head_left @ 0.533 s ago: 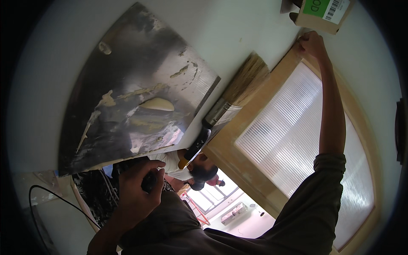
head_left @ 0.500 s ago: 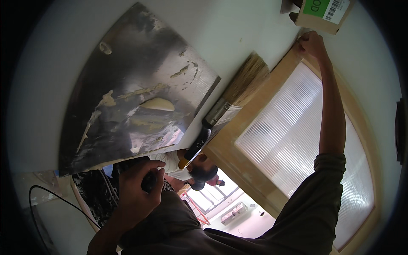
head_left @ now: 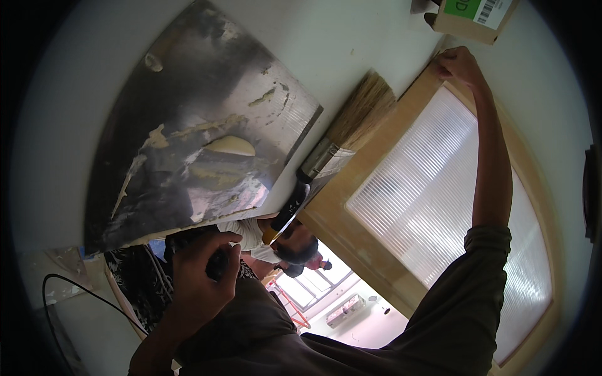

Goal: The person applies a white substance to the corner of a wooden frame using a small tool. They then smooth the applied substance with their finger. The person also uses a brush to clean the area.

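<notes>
My right hand [head_left: 459, 66] is closed in a fist at the far corner of a wooden frame [head_left: 342, 210], which holds a ribbed translucent panel [head_left: 417, 182]. Whatever the fist grips is hidden. Low on the left, my left hand [head_left: 204, 272] curls its thumb and fingers around something dark and rounded, too dim to name. Just beyond that hand is a large metal sheet [head_left: 182, 119], smeared with pale filler [head_left: 233, 146]. Between sheet and frame lies a wide bristle brush [head_left: 323, 156] with a black handle.
A cardboard box [head_left: 470, 28] with a green label is at the top right. Past the brush handle, another person [head_left: 295, 241] shows, partly hidden. A black cable [head_left: 94, 291] loops at the lower left. An orange ladder [head_left: 291, 310] stands near a bright window [head_left: 313, 288].
The sheet, the brush and the box sit slightly higher in the picture. Both of my hands keep nearly the same place and grip.
</notes>
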`<state>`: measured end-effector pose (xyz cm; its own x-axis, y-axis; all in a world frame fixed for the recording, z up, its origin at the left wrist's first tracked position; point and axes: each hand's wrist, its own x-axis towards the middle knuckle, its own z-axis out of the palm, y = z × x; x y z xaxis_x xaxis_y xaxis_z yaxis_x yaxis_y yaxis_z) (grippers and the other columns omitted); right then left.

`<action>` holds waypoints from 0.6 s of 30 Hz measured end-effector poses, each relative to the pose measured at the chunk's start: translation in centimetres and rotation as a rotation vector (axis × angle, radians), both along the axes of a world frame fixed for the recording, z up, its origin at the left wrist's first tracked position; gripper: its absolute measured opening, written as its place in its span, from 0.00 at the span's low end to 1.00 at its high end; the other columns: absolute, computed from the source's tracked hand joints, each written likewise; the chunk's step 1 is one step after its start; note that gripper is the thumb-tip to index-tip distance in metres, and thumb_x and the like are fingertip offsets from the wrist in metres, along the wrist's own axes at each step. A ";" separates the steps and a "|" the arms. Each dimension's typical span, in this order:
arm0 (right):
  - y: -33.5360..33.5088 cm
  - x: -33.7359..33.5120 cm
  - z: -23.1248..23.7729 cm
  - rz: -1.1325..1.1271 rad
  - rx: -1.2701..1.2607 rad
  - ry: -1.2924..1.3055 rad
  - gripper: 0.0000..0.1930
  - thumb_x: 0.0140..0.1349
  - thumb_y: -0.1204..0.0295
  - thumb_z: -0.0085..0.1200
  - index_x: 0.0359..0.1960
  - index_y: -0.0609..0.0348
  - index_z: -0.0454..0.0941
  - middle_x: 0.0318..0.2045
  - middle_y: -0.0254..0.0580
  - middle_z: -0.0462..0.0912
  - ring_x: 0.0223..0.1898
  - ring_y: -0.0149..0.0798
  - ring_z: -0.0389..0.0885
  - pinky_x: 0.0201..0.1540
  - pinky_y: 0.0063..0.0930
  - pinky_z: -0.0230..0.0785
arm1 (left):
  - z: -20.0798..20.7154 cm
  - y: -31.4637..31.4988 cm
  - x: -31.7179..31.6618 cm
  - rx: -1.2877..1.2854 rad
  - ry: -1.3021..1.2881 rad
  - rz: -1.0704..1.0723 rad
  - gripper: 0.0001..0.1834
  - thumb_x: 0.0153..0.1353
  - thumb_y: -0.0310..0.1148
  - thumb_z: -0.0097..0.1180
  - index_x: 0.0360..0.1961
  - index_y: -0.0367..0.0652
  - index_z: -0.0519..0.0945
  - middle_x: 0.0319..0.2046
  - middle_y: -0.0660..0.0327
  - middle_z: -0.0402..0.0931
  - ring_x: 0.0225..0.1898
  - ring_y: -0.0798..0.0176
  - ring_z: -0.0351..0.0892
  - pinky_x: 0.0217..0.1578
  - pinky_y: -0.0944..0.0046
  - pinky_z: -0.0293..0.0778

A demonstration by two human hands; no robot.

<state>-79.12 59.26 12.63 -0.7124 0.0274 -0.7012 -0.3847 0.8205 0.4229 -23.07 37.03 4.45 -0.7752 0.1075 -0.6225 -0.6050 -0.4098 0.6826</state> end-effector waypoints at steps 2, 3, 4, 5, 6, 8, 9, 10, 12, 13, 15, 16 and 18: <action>0.4 -0.2 0.2 -0.054 -0.018 -0.005 0.12 0.62 0.74 0.58 0.38 0.75 0.85 0.28 0.49 0.88 0.29 0.36 0.89 0.33 0.25 0.86 | 0.0 0.1 0.0 -0.004 0.003 0.012 0.09 0.59 0.20 0.63 0.41 0.38 0.83 0.29 0.53 0.82 0.31 0.55 0.85 0.36 0.61 0.77; 0.5 -0.3 0.3 -0.058 -0.016 -0.006 0.12 0.62 0.74 0.58 0.38 0.75 0.85 0.28 0.49 0.88 0.29 0.36 0.89 0.33 0.25 0.86 | 0.0 0.0 -0.1 0.000 0.000 0.007 0.09 0.59 0.20 0.63 0.41 0.38 0.83 0.29 0.53 0.82 0.31 0.55 0.85 0.36 0.61 0.77; 0.6 -0.4 0.2 -0.062 -0.015 -0.010 0.12 0.63 0.74 0.58 0.39 0.75 0.85 0.29 0.49 0.88 0.29 0.36 0.89 0.33 0.25 0.86 | 0.0 -0.1 -0.2 0.004 -0.005 0.003 0.09 0.59 0.20 0.63 0.41 0.38 0.83 0.29 0.53 0.82 0.31 0.55 0.85 0.36 0.61 0.78; 0.6 -0.4 0.3 -0.064 -0.016 -0.012 0.12 0.63 0.74 0.57 0.39 0.75 0.85 0.28 0.49 0.88 0.29 0.36 0.89 0.33 0.25 0.86 | 0.1 -0.1 -0.2 0.007 -0.010 -0.001 0.09 0.59 0.20 0.63 0.41 0.38 0.83 0.29 0.53 0.82 0.31 0.55 0.85 0.36 0.61 0.78; 0.7 -0.4 0.3 -0.066 -0.017 -0.015 0.12 0.63 0.74 0.57 0.39 0.75 0.85 0.28 0.49 0.88 0.29 0.36 0.89 0.33 0.25 0.86 | 0.0 -0.1 -0.2 0.009 -0.012 -0.002 0.09 0.60 0.21 0.63 0.42 0.38 0.83 0.30 0.55 0.83 0.32 0.58 0.85 0.37 0.63 0.77; 0.9 -0.8 0.5 -0.097 -0.016 -0.048 0.11 0.63 0.75 0.57 0.39 0.75 0.85 0.28 0.48 0.88 0.28 0.35 0.89 0.33 0.24 0.86 | 0.0 -0.1 -0.1 0.015 -0.017 -0.006 0.08 0.61 0.22 0.63 0.42 0.38 0.83 0.31 0.57 0.83 0.34 0.63 0.84 0.40 0.65 0.76; 0.9 -1.0 0.8 -0.125 -0.015 -0.078 0.11 0.63 0.75 0.57 0.38 0.74 0.86 0.28 0.48 0.88 0.28 0.35 0.89 0.34 0.25 0.85 | 0.1 -0.2 -0.1 0.018 -0.021 -0.007 0.08 0.61 0.22 0.63 0.42 0.38 0.83 0.31 0.57 0.83 0.34 0.63 0.84 0.40 0.65 0.76; 0.8 -1.0 0.7 -0.151 -0.015 -0.110 0.11 0.63 0.75 0.57 0.38 0.74 0.86 0.28 0.48 0.88 0.28 0.35 0.89 0.34 0.25 0.85 | 0.1 -0.2 -0.1 0.020 -0.025 -0.006 0.08 0.61 0.22 0.63 0.42 0.38 0.83 0.31 0.57 0.83 0.34 0.63 0.84 0.40 0.65 0.76; 0.9 -0.6 1.0 -0.100 -0.088 -0.008 0.10 0.63 0.75 0.56 0.36 0.72 0.87 0.28 0.47 0.88 0.28 0.34 0.89 0.35 0.25 0.85 | 0.1 -0.1 -0.1 0.015 -0.026 0.000 0.08 0.60 0.22 0.63 0.42 0.39 0.83 0.30 0.56 0.83 0.33 0.61 0.84 0.38 0.64 0.77; 1.1 -0.4 1.2 -0.076 -0.125 0.047 0.10 0.63 0.75 0.56 0.36 0.71 0.87 0.27 0.46 0.88 0.28 0.33 0.88 0.35 0.25 0.84 | 0.1 -0.1 -0.2 0.006 -0.017 0.004 0.08 0.60 0.21 0.64 0.41 0.39 0.83 0.30 0.55 0.83 0.32 0.59 0.85 0.37 0.63 0.77; 1.4 -0.6 1.3 -0.052 -0.118 0.086 0.11 0.66 0.72 0.57 0.37 0.71 0.86 0.27 0.45 0.88 0.28 0.33 0.88 0.34 0.24 0.83 | 0.1 -0.1 -0.4 -0.002 -0.011 0.003 0.08 0.59 0.21 0.64 0.40 0.39 0.83 0.30 0.54 0.83 0.31 0.56 0.85 0.36 0.61 0.78; 1.4 -0.5 1.3 -0.041 -0.114 0.104 0.12 0.67 0.71 0.57 0.38 0.71 0.86 0.27 0.44 0.87 0.29 0.32 0.88 0.33 0.24 0.82 | 0.1 -0.2 -0.4 0.000 -0.015 -0.002 0.08 0.59 0.21 0.64 0.40 0.39 0.83 0.30 0.54 0.83 0.32 0.56 0.85 0.37 0.61 0.77; 1.1 -0.6 1.0 0.021 -0.055 0.097 0.12 0.67 0.71 0.57 0.37 0.72 0.86 0.26 0.44 0.87 0.27 0.32 0.88 0.33 0.24 0.82 | 0.1 -0.2 -0.4 0.002 -0.023 -0.014 0.08 0.59 0.21 0.64 0.40 0.40 0.83 0.29 0.55 0.83 0.32 0.56 0.85 0.37 0.61 0.77</action>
